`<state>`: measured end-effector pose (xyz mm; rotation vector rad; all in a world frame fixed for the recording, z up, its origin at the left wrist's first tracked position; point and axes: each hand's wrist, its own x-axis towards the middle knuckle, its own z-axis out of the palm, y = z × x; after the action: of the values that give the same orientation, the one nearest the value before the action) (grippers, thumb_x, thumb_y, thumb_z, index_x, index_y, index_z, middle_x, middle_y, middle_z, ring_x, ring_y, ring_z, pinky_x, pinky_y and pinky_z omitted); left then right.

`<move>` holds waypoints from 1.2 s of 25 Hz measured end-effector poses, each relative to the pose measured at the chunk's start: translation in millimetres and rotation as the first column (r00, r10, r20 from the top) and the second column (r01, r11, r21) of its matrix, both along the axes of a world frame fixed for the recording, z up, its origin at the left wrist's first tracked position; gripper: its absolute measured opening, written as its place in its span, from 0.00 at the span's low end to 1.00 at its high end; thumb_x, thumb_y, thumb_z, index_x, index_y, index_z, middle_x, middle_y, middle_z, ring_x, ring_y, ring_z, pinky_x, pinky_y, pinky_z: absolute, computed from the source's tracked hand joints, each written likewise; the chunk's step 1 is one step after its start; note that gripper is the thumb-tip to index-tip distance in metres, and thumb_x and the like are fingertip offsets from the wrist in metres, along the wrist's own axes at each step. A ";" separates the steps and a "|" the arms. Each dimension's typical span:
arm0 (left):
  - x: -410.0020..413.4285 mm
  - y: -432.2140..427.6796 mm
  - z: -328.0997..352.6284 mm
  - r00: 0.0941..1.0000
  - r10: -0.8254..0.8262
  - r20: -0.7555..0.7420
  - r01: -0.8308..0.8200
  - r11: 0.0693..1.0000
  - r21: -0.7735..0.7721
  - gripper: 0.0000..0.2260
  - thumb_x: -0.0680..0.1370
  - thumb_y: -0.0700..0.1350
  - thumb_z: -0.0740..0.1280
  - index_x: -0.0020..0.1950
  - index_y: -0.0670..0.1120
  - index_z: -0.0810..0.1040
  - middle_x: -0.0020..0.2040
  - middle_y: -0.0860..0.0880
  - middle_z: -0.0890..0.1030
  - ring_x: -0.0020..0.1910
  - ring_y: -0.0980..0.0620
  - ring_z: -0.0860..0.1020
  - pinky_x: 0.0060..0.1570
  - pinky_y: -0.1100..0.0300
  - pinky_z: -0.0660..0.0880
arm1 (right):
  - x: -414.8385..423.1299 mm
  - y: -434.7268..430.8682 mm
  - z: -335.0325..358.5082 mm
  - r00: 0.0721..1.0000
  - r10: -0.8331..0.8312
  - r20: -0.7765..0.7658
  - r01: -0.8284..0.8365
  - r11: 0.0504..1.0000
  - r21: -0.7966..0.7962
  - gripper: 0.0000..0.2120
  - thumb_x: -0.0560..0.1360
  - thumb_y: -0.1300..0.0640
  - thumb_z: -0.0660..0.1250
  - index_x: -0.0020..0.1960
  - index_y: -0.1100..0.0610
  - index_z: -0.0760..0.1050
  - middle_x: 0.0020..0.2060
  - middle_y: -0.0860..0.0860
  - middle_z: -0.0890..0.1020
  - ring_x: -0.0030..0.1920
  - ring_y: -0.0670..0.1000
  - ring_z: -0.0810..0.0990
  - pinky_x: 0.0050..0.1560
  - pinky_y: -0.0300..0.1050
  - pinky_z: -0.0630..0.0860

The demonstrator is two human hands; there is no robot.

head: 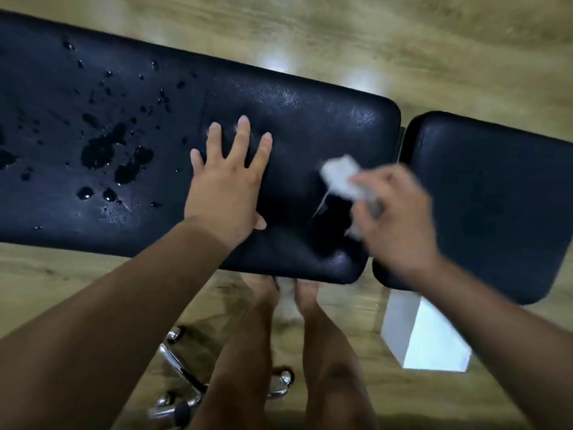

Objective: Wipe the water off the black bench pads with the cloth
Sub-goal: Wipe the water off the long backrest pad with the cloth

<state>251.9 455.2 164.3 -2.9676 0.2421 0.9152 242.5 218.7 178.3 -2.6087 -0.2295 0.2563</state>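
Observation:
A long black bench pad [325, 97] runs across the view, with a shorter black pad [496, 187] to its right across a narrow gap. Water drops and puddles [102, 150] cover the long pad's left half. My left hand [229, 181] lies flat on the long pad, fingers spread, holding nothing. My right hand [397, 218], blurred by motion, grips a small white cloth [341, 175] over the long pad's right end. The cloth's lower part is hidden by my fingers.
Wood-pattern floor [403, 32] lies all around the bench. A white block-shaped bench support [424, 336] stands under the short pad. A chrome chair base with casters [183, 386] sits at the bottom left of my bare legs [279, 352].

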 end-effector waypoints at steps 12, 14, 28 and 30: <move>11.8 -1.6 1.3 0.994 -0.027 -0.107 0.021 0.998 -0.064 0.55 0.66 0.60 0.76 0.77 0.48 0.40 0.75 0.39 0.37 0.74 0.28 0.45 0.66 0.28 0.59 | 164.8 77.2 -14.7 0.971 -0.009 -0.237 -0.053 0.965 -0.256 0.17 0.75 0.61 0.59 0.60 0.52 0.79 0.59 0.56 0.81 0.60 0.58 0.78 0.63 0.41 0.70; 11.3 -1.2 1.3 0.993 -0.014 -0.120 0.006 0.998 -0.069 0.56 0.66 0.59 0.77 0.78 0.49 0.40 0.75 0.39 0.36 0.74 0.28 0.45 0.66 0.28 0.59 | 184.9 149.5 -29.6 0.930 0.185 -0.317 -0.239 0.961 -0.142 0.18 0.76 0.59 0.59 0.62 0.50 0.77 0.61 0.56 0.78 0.61 0.58 0.76 0.64 0.42 0.72; 9.8 -4.3 0.0 0.988 0.012 -0.151 -0.016 1.000 -0.024 0.56 0.66 0.60 0.77 0.75 0.51 0.37 0.74 0.41 0.34 0.74 0.29 0.44 0.68 0.29 0.58 | 166.6 -11.1 -9.6 0.931 0.079 -0.356 -0.192 0.936 -0.294 0.24 0.70 0.53 0.52 0.57 0.58 0.81 0.50 0.60 0.84 0.51 0.60 0.81 0.51 0.41 0.70; 10.4 -3.2 -1.4 0.989 -0.003 -0.150 0.001 1.000 -0.011 0.56 0.66 0.62 0.76 0.76 0.51 0.36 0.75 0.41 0.34 0.74 0.30 0.44 0.69 0.31 0.58 | 167.9 47.6 -18.2 0.953 0.170 -0.251 -0.214 0.963 -0.162 0.21 0.71 0.56 0.55 0.57 0.57 0.80 0.52 0.59 0.83 0.54 0.61 0.80 0.55 0.47 0.73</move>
<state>262.3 452.0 163.0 -2.9097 0.2537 1.1426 410.4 266.4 160.1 -2.7099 -0.3942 0.6829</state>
